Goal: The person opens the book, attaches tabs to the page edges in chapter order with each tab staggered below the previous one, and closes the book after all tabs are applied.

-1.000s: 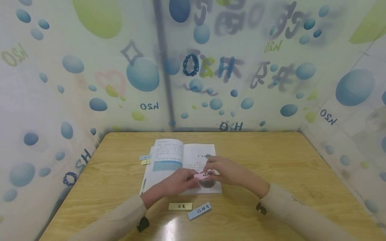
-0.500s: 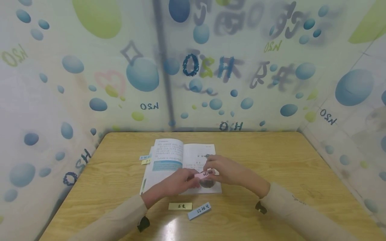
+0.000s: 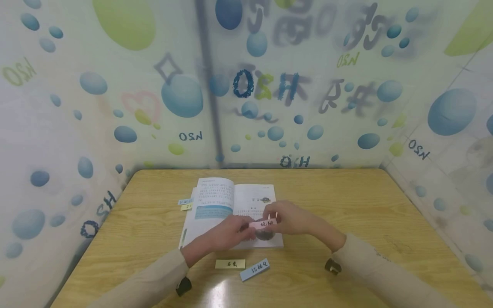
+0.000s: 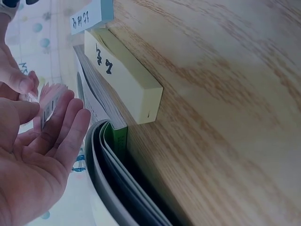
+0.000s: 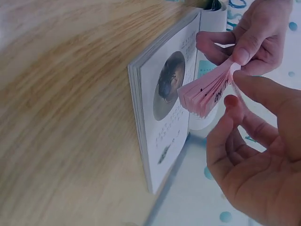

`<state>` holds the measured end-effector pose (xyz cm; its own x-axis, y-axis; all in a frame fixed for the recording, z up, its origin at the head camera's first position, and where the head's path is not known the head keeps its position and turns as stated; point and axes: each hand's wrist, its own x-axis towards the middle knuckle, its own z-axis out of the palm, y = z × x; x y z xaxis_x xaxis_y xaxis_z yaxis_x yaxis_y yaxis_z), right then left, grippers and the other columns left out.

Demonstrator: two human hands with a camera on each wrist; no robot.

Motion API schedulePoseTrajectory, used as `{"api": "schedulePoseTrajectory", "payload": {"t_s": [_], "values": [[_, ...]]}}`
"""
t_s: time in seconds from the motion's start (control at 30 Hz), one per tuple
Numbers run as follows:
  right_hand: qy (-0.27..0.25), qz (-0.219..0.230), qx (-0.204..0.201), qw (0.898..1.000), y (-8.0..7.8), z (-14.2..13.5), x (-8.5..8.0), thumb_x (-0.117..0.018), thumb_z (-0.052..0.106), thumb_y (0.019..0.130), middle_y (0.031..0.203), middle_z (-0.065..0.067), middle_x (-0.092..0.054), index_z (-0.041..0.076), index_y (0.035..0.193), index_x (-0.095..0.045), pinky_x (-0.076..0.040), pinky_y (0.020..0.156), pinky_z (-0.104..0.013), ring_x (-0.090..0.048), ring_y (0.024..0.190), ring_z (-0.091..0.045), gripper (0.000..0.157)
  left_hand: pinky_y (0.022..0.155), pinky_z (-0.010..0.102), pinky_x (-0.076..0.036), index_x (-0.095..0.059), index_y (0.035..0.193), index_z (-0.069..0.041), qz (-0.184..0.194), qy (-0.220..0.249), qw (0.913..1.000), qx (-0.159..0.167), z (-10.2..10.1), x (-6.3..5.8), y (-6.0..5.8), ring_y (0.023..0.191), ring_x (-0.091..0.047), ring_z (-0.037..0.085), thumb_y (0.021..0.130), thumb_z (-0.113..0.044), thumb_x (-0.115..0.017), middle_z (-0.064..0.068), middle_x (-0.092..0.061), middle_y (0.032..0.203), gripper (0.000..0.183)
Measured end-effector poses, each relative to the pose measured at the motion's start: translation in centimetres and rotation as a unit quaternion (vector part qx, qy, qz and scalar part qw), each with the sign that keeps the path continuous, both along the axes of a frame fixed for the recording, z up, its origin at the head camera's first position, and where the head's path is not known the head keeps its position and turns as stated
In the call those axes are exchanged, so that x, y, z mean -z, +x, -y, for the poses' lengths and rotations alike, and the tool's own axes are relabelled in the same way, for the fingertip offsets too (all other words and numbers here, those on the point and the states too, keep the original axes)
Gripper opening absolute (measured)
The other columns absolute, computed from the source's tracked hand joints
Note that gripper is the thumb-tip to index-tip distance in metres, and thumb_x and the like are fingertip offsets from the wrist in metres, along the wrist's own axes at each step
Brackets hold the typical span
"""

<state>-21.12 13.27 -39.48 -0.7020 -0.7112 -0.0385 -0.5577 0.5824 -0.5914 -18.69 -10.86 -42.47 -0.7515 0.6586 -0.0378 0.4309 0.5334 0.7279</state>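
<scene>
In the head view my left hand (image 3: 227,233) holds a pink sticky-note pad (image 3: 259,224) by its left end, over the open book (image 3: 213,194). The pad has dark handwriting along its edge, and in the right wrist view its sheets (image 5: 200,96) fan apart. My right hand (image 3: 290,218) is at the pad's other side, its thumb and fingertip pinching the edge of a lifted sheet (image 5: 236,89). In the left wrist view the left fingers (image 4: 63,125) extend under the pad (image 4: 49,101), the thumb over it.
A yellow sticky-note pad (image 3: 230,264) and a blue one (image 3: 255,270), both handwritten, lie on the wooden table (image 3: 346,192) in front of the book. Light-blue and yellow notes (image 3: 185,204) show at the book's left edge. A bubble-patterned wall (image 3: 246,124) stands behind the table.
My right hand has shifted slightly right and toward me, uncovering a small picture on the book's page. A sheet edge now stands up from the pad. The left hand is nearly still.
</scene>
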Motion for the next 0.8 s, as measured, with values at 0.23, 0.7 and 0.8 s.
{"api": "schedulePoseTrajectory", "payload": {"t_s": [0.23, 0.7, 0.8], "values": [[-0.074, 0.123, 0.028, 0.989, -0.4, -0.7, 0.6, -0.075, 0.023, 0.094, 0.082, 0.0, -0.067, 0.016, 0.094, -0.072, -0.056, 0.068, -0.036, -0.064, 0.075, -0.02, 0.007, 0.077, 0.028, -0.053, -0.071, 0.117, -0.01, 0.0, 0.0, 1.0, -0.001, 0.0, -0.2, 0.0, 0.083, -0.064, 0.006, 0.106, -0.022, -0.056, -0.01, -0.07, 0.091, 0.022], [-0.157, 0.237, 0.063, 0.957, 0.0, -0.7, 1.5, -0.063, 0.016, 0.102, 0.087, -0.015, -0.07, -0.001, 0.098, -0.072, -0.06, 0.068, -0.037, -0.068, 0.074, -0.023, 0.02, 0.075, 0.028, -0.053, -0.071, 0.117, -0.011, -0.013, 0.006, 0.9999, 0.004, -0.1, -0.1, 0.0, 0.082, -0.065, 0.008, 0.106, -0.021, -0.056, -0.01, -0.069, 0.09, 0.021], [-0.173, 0.241, 0.062, 0.953, 0.0, -0.5, 1.4, -0.064, 0.016, 0.102, 0.085, -0.015, -0.069, -0.001, 0.098, -0.071, -0.06, 0.067, -0.036, -0.067, 0.073, -0.022, 0.019, 0.073, 0.028, -0.053, -0.071, 0.117, -0.012, -0.017, 0.008, 0.9998, 0.006, -0.2, 0.0, 0.0, 0.08, -0.064, 0.007, 0.106, -0.022, -0.056, -0.008, -0.07, 0.09, 0.02]]}}
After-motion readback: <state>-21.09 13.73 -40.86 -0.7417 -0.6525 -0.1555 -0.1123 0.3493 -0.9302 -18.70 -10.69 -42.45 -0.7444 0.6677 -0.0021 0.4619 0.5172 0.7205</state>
